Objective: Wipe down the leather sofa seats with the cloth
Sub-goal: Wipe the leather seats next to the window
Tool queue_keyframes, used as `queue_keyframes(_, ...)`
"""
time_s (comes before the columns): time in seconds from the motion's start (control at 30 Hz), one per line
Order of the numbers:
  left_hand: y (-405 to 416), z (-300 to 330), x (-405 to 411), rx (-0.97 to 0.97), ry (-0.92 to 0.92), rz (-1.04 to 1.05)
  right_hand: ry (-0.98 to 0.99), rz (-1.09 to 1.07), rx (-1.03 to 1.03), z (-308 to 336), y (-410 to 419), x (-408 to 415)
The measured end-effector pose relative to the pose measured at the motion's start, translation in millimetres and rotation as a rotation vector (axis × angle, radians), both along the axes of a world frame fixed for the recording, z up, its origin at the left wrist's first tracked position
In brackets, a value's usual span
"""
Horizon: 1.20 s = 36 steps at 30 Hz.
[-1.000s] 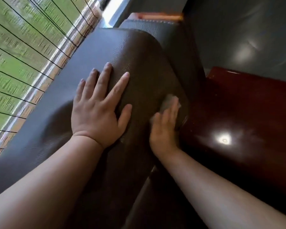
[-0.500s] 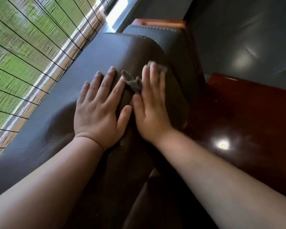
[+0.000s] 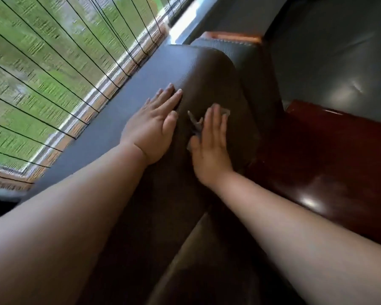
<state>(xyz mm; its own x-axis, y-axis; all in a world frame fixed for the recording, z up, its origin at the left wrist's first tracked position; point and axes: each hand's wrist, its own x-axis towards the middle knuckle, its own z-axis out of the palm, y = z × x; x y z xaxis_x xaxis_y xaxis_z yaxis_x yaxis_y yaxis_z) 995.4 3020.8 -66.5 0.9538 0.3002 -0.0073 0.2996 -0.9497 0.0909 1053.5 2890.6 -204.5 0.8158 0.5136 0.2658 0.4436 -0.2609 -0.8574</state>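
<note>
Your right hand (image 3: pixel 209 142), fingers flat on the cloth (image 3: pixel 196 124), has swept back up the sofa (image 3: pixel 207 71) beside your flat, empty left hand (image 3: pixel 152 128), so wiping continues.

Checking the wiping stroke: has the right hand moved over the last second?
Yes. The right hand, pressing the cloth, went from the sofa back's edge beside the wooden armrest up toward the left hand.

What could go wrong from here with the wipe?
1. The cloth is bunched under the flat right hand, not gripped; it could slip out or leave bare palm rubbing the leather backrest.
2. The stroke runs close to the glossy wooden armrest; knuckles may hit it.
3. The left hand presses wiped leather, possibly smudging it.
</note>
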Motion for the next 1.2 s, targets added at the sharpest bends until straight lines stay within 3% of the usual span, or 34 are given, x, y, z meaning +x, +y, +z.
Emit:
queue_keyframes(0.07,15,8,-54,0.031,0.095,0.009,0.238,-0.096,0.017,2,-8,40)
queue_keyframes(0.13,24,8,-105,0.073,0.106,0.075,0.491,-0.208,0.042,11,-2,24)
queue_keyframes(0.17,25,4,-119,0.095,0.084,0.107,0.487,-0.210,0.045,18,7,-4)
queue_keyframes(0.27,23,-10,-123,0.196,-0.028,0.102,-0.005,0.037,0.123,26,28,-88)
queue_keyframes(0.33,27,-15,-119,0.209,-0.091,0.072,-0.335,0.142,0.136,20,31,-79)
queue_keyframes(0.4,32,-18,-122,0.197,-0.122,0.060,-0.373,0.097,0.099,11,24,-56)
queue_keyframes(0.43,33,-20,-124,0.194,-0.125,0.066,-0.260,0.022,0.076,3,18,-48)
queue_keyframes(0.53,33,-21,-124,0.213,-0.128,0.067,0.334,-0.260,0.052,-16,8,-53)
queue_keyframes(0.6,33,-21,-124,0.208,-0.135,0.055,0.492,-0.301,0.054,-11,19,-87)
queue_keyframes(0.7,31,-19,-125,0.214,-0.142,0.066,0.298,-0.123,0.122,12,38,-138)
queue_keyframes(0.83,27,-20,-125,0.242,-0.129,0.099,-0.103,0.010,0.012,-4,15,-92)
queue_keyframes(0.87,25,-20,-126,0.251,-0.129,0.101,-0.060,-0.007,-0.047,-19,5,-76)
queue_keyframes(1.0,25,-23,-124,0.292,-0.162,0.115,0.643,-0.154,-0.220,-59,-17,-66)
queue_keyframes(1.03,25,-24,-124,0.299,-0.167,0.120,0.684,-0.150,-0.227,-59,-16,-72)
queue_keyframes(1.1,26,-25,-124,0.317,-0.171,0.121,0.533,-0.061,-0.129,-43,-4,-84)
queue_keyframes(1.2,27,-26,-124,0.313,-0.173,0.127,0.065,0.067,0.087,1,22,-91)
